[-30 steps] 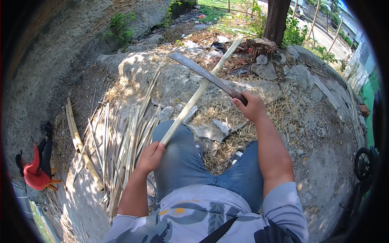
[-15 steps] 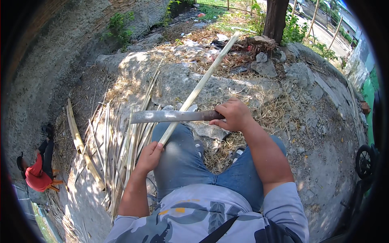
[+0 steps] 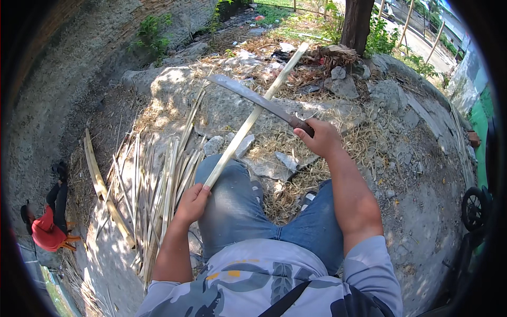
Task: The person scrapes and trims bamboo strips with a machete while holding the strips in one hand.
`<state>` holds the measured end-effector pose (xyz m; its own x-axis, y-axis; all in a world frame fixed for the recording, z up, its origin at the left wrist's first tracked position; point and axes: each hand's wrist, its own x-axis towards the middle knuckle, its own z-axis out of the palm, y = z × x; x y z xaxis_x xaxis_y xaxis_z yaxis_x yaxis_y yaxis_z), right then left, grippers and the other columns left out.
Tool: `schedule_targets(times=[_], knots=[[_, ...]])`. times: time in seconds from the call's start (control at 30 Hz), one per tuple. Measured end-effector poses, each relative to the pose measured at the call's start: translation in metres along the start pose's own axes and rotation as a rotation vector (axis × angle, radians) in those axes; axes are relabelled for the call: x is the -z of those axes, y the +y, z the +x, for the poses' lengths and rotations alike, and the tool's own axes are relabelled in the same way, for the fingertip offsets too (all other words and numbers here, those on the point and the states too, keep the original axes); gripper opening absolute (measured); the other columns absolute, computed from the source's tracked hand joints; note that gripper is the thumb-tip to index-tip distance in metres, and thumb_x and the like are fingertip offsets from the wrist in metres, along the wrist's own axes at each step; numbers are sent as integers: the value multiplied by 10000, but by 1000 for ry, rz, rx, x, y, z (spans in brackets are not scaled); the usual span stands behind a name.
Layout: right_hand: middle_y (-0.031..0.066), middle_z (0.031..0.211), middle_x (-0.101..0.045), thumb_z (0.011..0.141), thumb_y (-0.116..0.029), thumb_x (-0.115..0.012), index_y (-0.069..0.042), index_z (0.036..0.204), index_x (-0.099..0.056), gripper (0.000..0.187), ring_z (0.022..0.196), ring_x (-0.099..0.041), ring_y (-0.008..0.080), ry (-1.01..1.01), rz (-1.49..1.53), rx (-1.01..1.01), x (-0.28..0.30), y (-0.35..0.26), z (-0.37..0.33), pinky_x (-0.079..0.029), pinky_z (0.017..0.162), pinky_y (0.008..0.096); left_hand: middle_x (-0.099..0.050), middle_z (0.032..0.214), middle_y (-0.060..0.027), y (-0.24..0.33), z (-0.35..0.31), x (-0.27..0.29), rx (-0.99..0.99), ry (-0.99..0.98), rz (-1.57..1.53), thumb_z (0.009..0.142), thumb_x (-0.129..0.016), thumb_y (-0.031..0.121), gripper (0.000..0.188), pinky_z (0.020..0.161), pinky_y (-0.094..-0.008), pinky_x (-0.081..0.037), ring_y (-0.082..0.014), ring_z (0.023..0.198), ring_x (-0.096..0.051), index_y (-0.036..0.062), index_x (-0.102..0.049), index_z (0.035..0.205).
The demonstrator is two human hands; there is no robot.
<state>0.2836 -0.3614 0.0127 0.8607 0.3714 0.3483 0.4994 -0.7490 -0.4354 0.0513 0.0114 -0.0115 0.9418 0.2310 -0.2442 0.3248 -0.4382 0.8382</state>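
Note:
My left hand is closed around the near end of a long, pale bamboo strip, by my left thigh. The strip slants up and away to the right, its far end over the littered ground. In my right hand is a machete, gripped by its dark handle. Its broad grey blade points to the far left and crosses over the strip a little beyond the middle. From this view I cannot tell whether the edge touches the strip.
Many thin split strips lie in a heap left of my leg. Beyond them rest thicker bamboo pieces. A person in red sits at the far left. Broken stones and a tree trunk stand ahead; a black wheel is at right.
The machete has moved away from me along the strip, and its blade has turned from level to slanting up to the left. My left hand keeps its hold in nearly the same place.

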Motion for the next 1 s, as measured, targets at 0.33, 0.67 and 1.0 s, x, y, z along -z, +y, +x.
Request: schedule_targets(times=[0.33, 0.67, 1.0], knots=[[91, 699, -658, 845, -602, -738, -125, 857, -692, 479, 704, -635, 330, -75, -64, 407, -14, -36, -8, -493, 741, 447, -502, 649, 27, -3, -1, -1, 39, -1, -57, 1070, -534, 297, 347, 537, -284, -369, -65, 595, -447, 37, -644, 869], [123, 738, -680, 845, -584, -742, -106, 887, -703, 481, 734, -667, 376, -32, 22, 203, -6, -4, -5, -510, 717, 483, -528, 662, 7, -2, 1, -4, -20, 16, 44, 1062, -554, 295, 342, 563, -301, -389, -87, 621, -463, 25, -652, 875], [137, 701, -672, 866, -629, -700, -104, 824, -681, 527, 709, -677, 387, -71, 60, 122, -3, -16, -4, -523, 698, 508, -513, 657, 12, -1, -2, -5, -11, 53, 31, 1055, -561, 292, 341, 556, -302, -376, -87, 613, -443, 26, -649, 860]])
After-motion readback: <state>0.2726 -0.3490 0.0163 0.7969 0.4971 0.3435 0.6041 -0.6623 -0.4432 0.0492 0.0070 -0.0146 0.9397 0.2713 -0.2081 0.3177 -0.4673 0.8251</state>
